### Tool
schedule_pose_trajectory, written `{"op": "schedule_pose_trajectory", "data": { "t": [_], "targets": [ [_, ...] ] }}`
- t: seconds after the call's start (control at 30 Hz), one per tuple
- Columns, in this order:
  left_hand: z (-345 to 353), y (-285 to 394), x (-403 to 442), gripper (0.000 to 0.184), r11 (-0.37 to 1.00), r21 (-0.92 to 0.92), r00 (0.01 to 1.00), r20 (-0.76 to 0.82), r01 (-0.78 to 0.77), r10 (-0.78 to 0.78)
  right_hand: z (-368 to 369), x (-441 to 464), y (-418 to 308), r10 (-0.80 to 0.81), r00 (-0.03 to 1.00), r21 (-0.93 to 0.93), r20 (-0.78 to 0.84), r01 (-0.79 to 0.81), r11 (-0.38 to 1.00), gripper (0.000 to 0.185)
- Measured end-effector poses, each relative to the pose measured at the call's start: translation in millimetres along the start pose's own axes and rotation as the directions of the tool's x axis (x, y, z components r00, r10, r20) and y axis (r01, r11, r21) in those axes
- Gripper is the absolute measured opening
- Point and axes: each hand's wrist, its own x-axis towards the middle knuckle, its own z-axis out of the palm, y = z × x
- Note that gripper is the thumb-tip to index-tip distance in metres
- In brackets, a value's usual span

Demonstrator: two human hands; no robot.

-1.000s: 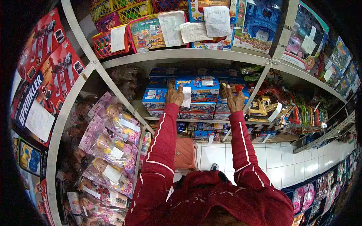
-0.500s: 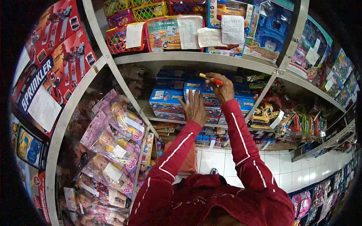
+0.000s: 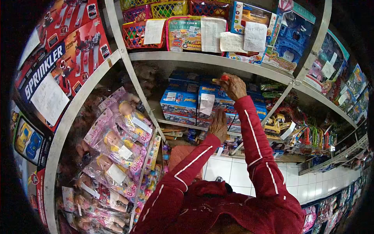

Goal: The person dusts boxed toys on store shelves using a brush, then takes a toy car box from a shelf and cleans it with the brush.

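Observation:
Stacked blue toy boxes [image 3: 179, 102] fill the shelf in front of me. A white paper label [image 3: 207, 104] with faint writing lies on the front of the middle box, its surface now uncovered. Just below and right of that label, my left hand [image 3: 219, 126] rests against the lower box fronts, fingers stretched out and holding nothing. Above the boxes, my right hand [image 3: 235, 86] is closed around a slim red-and-yellow pen [image 3: 223, 78]. Part of the pen is hidden by the fingers.
Bagged dolls [image 3: 113, 144] hang close on the left, beside a metal shelf post [image 3: 134, 78]. A shelf edge [image 3: 210, 58] crosses above my hands, with boxed toys over it. Packaged toys [image 3: 280, 123] fill the right bay. White floor tiles [image 3: 226, 171] show below.
My left hand has slid down and right off the white label. My right hand has turned, with the pen now pointing differently. The whole view has shifted slightly.

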Motion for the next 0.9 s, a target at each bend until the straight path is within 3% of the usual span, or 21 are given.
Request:
{"op": "schedule_pose_trajectory", "data": {
  "t": [0.1,0.13,0.23,0.27,0.37,0.4,0.5,0.53,0.63,0.7,0.73,0.83,0.87,0.9],
  "targets": [
    [35,-1,4,0.076,0.998,-0.047,0.998,-0.037,-0.045,0.043,1,-17,16,0.024,1.000,-0.080,0.008,-0.024,0.997,0.030],
    [43,-4,8,0.077,0.996,-0.054,0.996,-0.070,-0.066,0.062,-4,-21,17,-0.036,0.999,-0.059,-0.034,0.033,0.998,0.028],
    [44,-5,14,0.081,0.996,-0.041,0.992,-0.101,-0.082,0.077,-36,-18,4,0.151,0.977,0.089,0.153,-0.166,0.982,0.026],
    [41,-5,14,0.082,0.995,-0.064,0.995,-0.074,-0.070,0.065,-30,-23,15,0.081,0.997,0.018,0.018,-0.081,0.997,0.029],
    [57,-10,20,0.090,0.996,-0.052,0.995,-0.073,-0.070,0.066,-34,-26,17,0.057,0.996,-0.105,-0.072,-0.064,0.992,0.023],
    [45,-7,19,0.093,0.997,-0.054,0.998,-0.030,-0.058,0.057,-10,-33,58,0.119,0.991,-0.144,-0.062,-0.127,0.981,0.028],
    [40,-7,24,0.099,0.997,-0.037,0.997,-0.035,-0.070,0.068,-28,-42,52,0.108,0.994,-0.056,0.035,-0.106,0.993,0.031],
    [45,-10,24,0.101,0.997,-0.029,0.996,-0.052,-0.077,0.075,-37,-40,48,0.195,0.977,0.119,0.085,-0.204,0.972,0.034],
    [53,-11,20,0.106,0.997,0.002,0.996,-0.047,-0.077,0.077,-50,-37,49,0.115,0.993,-0.122,-0.036,-0.119,0.985,0.028],
    [43,-8,22,0.108,0.999,0.002,0.999,0.018,-0.042,0.042,-47,-44,51,0.132,0.990,-0.100,-0.057,-0.137,0.985,0.024],
    [16,0,18,0.079,0.993,-0.120,0.993,0.112,-0.014,0.028,-45,-48,50,0.137,0.988,-0.088,-0.067,-0.143,0.986,0.023],
    [22,-4,20,0.080,0.987,-0.156,0.994,0.095,-0.044,0.059,-57,-65,36,0.118,0.989,0.046,0.085,-0.122,0.991,0.025],
    [23,-5,18,0.076,0.988,-0.140,0.997,0.027,-0.067,0.071,-78,-68,5,0.232,0.961,0.083,0.154,-0.246,0.966,0.022],
    [26,-6,16,0.072,0.989,-0.122,0.996,-0.040,-0.088,0.083,-77,-78,4,0.173,0.983,0.067,0.061,-0.177,0.982,0.020]
  ]
}}
